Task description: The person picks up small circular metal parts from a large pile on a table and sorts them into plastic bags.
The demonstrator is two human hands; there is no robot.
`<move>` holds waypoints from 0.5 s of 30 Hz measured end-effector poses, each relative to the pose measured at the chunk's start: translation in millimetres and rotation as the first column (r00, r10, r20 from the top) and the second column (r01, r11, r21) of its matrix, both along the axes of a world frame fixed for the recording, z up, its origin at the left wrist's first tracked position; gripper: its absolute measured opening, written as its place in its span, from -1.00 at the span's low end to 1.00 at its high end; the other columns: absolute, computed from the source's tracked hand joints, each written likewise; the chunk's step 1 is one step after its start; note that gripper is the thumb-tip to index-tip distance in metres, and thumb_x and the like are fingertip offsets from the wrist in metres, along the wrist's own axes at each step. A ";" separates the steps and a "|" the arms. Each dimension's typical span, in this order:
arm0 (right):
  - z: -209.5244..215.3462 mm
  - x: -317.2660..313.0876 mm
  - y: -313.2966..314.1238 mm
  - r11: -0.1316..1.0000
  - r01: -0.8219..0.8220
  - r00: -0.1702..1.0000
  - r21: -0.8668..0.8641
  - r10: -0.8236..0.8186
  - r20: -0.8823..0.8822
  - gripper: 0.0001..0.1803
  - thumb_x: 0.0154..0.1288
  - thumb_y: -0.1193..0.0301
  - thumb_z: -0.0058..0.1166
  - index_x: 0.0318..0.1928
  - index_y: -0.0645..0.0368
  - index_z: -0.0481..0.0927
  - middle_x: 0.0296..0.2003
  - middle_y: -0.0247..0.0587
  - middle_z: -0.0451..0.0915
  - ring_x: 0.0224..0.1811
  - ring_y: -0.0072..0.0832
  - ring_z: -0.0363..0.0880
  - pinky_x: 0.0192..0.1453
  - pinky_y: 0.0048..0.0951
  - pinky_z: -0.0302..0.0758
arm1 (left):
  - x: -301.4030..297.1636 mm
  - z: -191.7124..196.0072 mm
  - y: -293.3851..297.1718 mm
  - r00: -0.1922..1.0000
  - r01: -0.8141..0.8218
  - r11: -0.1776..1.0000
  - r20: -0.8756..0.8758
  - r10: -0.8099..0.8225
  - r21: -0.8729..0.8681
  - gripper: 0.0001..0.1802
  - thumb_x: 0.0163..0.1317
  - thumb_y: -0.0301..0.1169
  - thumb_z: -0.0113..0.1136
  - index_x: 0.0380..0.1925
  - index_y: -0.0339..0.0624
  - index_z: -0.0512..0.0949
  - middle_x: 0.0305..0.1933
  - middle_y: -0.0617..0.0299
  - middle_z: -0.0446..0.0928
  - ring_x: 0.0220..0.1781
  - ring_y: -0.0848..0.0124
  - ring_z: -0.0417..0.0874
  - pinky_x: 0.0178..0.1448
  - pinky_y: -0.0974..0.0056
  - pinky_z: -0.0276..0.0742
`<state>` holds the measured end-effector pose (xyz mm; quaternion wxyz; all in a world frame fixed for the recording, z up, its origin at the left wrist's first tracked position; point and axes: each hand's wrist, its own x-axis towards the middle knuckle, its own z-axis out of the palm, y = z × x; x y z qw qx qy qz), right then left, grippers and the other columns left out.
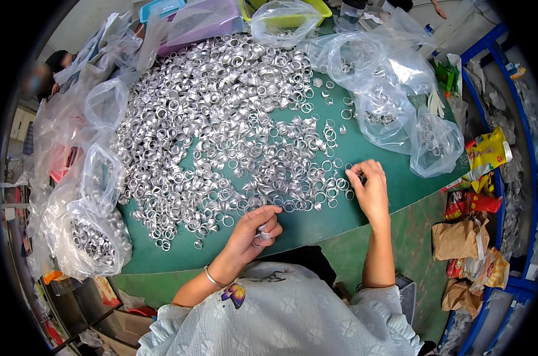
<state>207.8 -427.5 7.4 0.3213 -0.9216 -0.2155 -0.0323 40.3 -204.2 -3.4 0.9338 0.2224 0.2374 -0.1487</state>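
Hundreds of silver-coloured metal rings [221,113] lie heaped and scattered over a green table [292,231]. My left hand [251,234] is at the table's near edge, its fingers curled round a few silver rings [262,235] that show in the palm. At the right end of the spread, my right hand [371,188] has thumb and fingers bent together beside some loose rings [341,184]. Whatever sits between those right fingertips is too small to make out.
Clear plastic bags holding rings stand at the left [97,237] and back right [387,113]. Purple [203,26] and yellow-green bins [316,7] line the far edge. A blue shelf rack [529,196] rises on the right, with packets and a brown paper bag [460,239] beside it.
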 end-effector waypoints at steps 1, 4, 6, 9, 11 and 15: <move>0.3 -1.3 6.1 0.998 0.003 0.998 -0.069 0.001 0.068 -0.84 0.01 0.41 0.25 -0.47 0.19 0.54 -0.44 -0.21 0.47 -0.30 -0.26 0.40 -0.19 -0.28 0.25 | 0.1 -1.0 -0.2 1.000 0.003 1.000 0.001 -0.003 -0.001 -0.81 0.33 -0.42 -0.04 -0.16 -0.28 0.46 -0.60 0.32 0.25 -0.49 0.51 0.31 -0.65 0.55 0.02; -7.8 -3.5 23.5 0.976 -0.024 0.990 -0.216 0.053 0.129 -0.81 -0.03 0.36 0.29 -0.51 0.16 0.56 -0.43 -0.24 0.47 -0.25 -0.27 0.39 -0.17 -0.27 0.23 | 1.2 2.2 -2.3 1.000 0.010 1.000 -0.011 -0.010 0.010 -0.81 0.33 -0.42 -0.04 -0.16 -0.29 0.46 -0.60 0.32 0.26 -0.50 0.52 0.30 -0.65 0.54 0.02; -10.0 -1.9 25.1 0.978 -0.052 0.996 -0.200 0.066 0.064 -0.84 0.00 0.41 0.27 -0.53 0.17 0.54 -0.42 -0.22 0.49 -0.26 -0.27 0.40 -0.15 -0.27 0.22 | 2.1 3.8 -1.3 1.000 0.011 1.000 -0.013 -0.011 0.020 -0.81 0.33 -0.42 -0.05 -0.16 -0.29 0.46 -0.60 0.32 0.26 -0.50 0.52 0.29 -0.65 0.54 0.01; -6.3 6.4 19.1 0.958 0.007 0.961 0.286 0.072 -0.267 -0.91 0.10 0.47 0.19 -0.46 0.22 0.58 -0.53 -0.32 0.47 -0.44 -0.51 0.36 -0.31 -0.48 0.26 | -0.6 2.6 1.7 1.000 -0.011 1.000 -0.012 0.011 0.021 -0.81 0.34 -0.41 -0.05 -0.16 -0.28 0.46 -0.60 0.33 0.26 -0.50 0.53 0.28 -0.65 0.54 0.01; -6.6 6.7 13.8 0.745 0.257 0.759 0.616 0.239 -0.605 -0.88 0.23 0.43 0.10 -0.36 0.25 0.57 -0.49 -0.38 0.49 -0.45 -0.65 0.34 -0.37 -0.63 0.27 | -1.3 2.4 3.0 1.000 -0.018 1.000 -0.012 0.018 0.010 -0.81 0.34 -0.40 -0.05 -0.17 -0.27 0.47 -0.60 0.33 0.26 -0.50 0.53 0.27 -0.65 0.54 0.01; -0.4 0.0 18.4 0.431 0.471 0.485 0.769 0.602 -0.634 -0.85 0.31 0.43 0.01 -0.26 0.27 0.54 -0.34 -0.28 0.54 -0.36 -0.61 0.45 -0.29 -0.64 0.38 | -2.1 0.5 5.5 1.000 -0.005 1.000 -0.012 0.005 -0.010 -0.81 0.33 -0.40 -0.04 -0.18 -0.26 0.47 -0.60 0.34 0.24 -0.50 0.53 0.27 -0.65 0.54 0.04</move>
